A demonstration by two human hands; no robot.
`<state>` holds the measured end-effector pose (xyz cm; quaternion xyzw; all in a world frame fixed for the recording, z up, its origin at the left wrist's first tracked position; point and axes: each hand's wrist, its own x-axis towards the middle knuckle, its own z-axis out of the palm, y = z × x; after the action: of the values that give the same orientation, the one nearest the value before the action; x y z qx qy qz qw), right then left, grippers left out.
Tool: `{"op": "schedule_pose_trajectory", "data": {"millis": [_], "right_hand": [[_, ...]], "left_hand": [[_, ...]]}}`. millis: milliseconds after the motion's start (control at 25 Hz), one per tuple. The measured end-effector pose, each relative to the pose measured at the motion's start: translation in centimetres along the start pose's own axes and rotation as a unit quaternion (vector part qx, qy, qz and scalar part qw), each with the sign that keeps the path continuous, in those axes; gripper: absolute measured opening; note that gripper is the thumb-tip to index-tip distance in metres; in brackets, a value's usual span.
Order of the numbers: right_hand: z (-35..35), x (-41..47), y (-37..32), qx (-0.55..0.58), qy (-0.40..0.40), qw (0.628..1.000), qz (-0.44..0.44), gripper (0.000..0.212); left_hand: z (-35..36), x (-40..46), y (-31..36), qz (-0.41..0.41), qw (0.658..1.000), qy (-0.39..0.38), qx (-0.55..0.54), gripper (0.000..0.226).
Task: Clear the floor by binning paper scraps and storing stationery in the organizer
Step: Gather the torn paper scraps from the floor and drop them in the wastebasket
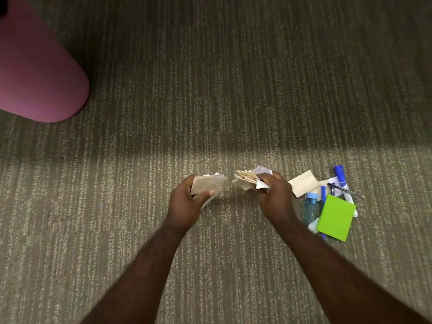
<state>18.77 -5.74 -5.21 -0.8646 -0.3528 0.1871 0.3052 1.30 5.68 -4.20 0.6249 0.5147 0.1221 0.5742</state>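
The left hand (184,204) is gripping a bundle of paper scraps (208,184), and the right hand (274,195) is clutching another wad (247,180). Just right of the right hand, a green notepad (336,217), pens (323,197), a marker (340,176) and one loose scrap (304,183) are lying on the carpet (210,101).

The floor is covered by grey-beige striped carpet (210,90). A rounded pink upholstered seat (35,66) is seen at upper left. Beyond the seat the carpet is shadowed; nearer, it is lit.

Head view, looking down at carpet (210,90)
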Motion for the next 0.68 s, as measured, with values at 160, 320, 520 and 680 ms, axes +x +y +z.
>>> {"op": "schedule_pose_trajectory", "data": {"millis": [160,320,520,680], "right_hand": [[-4.3,-2.3,-4.6,0.047,0.052,0.997,-0.019,0.030],[-9.8,-3.4,-11.4,0.075,0.059,0.995,-0.029,0.030],[-16.2,-3.2,-21.5,0.167,0.023,0.986,-0.003,0.028],[-15.3,-1.1,-29.6,0.205,-0.004,0.979,0.017,0.026]], "left_hand": [[-1.7,-4.3,4.4,-0.033,0.997,0.034,-0.053,0.032],[-4.3,-8.8,11.6,-0.046,0.993,0.078,-0.082,0.034],[-9.2,-12.7,21.7,-0.066,0.965,0.175,-0.186,0.035],[-15.8,-10.8,25.6,-0.064,0.942,0.239,-0.229,0.032]]}}
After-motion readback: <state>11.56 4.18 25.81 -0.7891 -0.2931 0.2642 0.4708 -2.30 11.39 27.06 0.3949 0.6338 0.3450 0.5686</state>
